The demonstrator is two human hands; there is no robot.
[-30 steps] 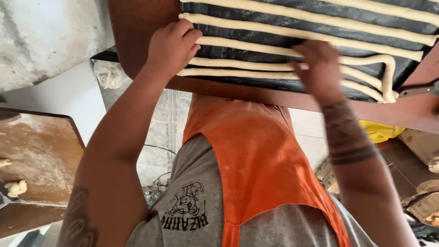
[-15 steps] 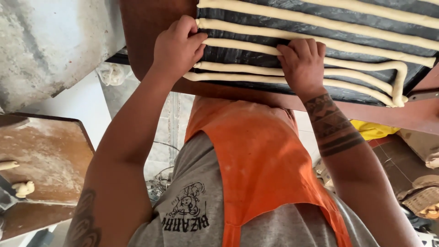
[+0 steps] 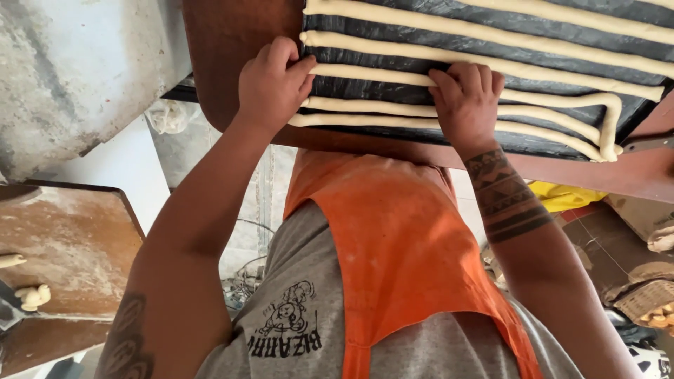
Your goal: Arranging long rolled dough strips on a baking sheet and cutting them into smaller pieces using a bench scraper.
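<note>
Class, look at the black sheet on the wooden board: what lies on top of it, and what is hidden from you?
Long dough ropes lie in rows on the black sheet. The left hand and right hand press on the nearest ropes, hiding the parts beneath.

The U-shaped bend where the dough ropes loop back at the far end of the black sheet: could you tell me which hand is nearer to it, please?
The right hand is nearer: it presses on the dough ropes partway toward the bend. The left hand sits at the ropes' opposite ends, farthest from it.
</note>
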